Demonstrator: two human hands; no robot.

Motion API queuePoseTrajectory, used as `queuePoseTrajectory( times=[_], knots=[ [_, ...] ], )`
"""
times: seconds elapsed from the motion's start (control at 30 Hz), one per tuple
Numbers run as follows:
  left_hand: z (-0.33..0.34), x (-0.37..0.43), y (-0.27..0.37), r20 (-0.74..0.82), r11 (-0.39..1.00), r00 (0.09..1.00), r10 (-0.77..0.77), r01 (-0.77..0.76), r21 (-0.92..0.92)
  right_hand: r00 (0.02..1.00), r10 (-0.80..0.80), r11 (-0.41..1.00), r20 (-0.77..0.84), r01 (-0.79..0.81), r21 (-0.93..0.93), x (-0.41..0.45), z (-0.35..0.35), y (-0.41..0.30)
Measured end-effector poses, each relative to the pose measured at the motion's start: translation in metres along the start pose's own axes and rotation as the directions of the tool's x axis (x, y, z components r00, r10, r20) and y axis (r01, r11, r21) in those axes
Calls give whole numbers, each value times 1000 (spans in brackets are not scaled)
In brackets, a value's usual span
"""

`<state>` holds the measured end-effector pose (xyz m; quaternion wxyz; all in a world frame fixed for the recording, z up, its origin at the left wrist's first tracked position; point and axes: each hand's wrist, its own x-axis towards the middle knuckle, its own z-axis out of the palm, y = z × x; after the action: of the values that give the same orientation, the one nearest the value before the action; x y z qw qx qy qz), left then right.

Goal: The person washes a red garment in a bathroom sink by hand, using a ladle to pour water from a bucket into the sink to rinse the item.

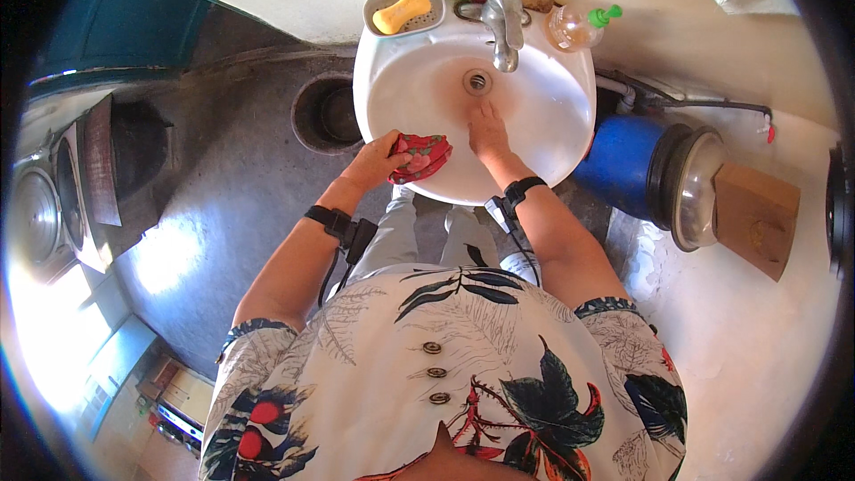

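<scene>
My left hand [379, 162] grips a folded red floral cloth [421, 157] over the front left rim of a white washbasin [548, 113]. Inside the bowl, my right hand [488, 130] reaches down just below the metal drain [477, 82], its fingers close to the basin's surface; nothing shows in it. A brownish tint surrounds the drain. Above the bowl stands a metal single-lever faucet [504, 27].
Yellow soap [402, 12] lies in a soap dish [436, 19] at the back left. A soap pump bottle [571, 30] stands at the back right. A dark bucket [310, 113] is left of the basin, a blue barrel [621, 164] right, with a cardboard box [755, 220] beyond.
</scene>
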<state>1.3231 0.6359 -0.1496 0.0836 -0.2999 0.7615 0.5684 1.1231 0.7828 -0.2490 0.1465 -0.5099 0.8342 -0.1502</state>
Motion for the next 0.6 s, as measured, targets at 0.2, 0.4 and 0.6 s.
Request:
queuePoseTrajectory(
  times=[0.2,0.4,0.6],
  knots=[
    [0,0,2,1,1000,1000,-7,7,17,1000,-10,1000,-25,10,-27,6,-8,-2],
    [6,3,-10,-12,999,1000,-2,1,-49,993,-6,994,114,19,-108,20,-9,-7],
    [5,3,-9,-4,999,1000,-21,21,-33,984,27,993,177,-6,-119,24,-7,-12]
  ],
)
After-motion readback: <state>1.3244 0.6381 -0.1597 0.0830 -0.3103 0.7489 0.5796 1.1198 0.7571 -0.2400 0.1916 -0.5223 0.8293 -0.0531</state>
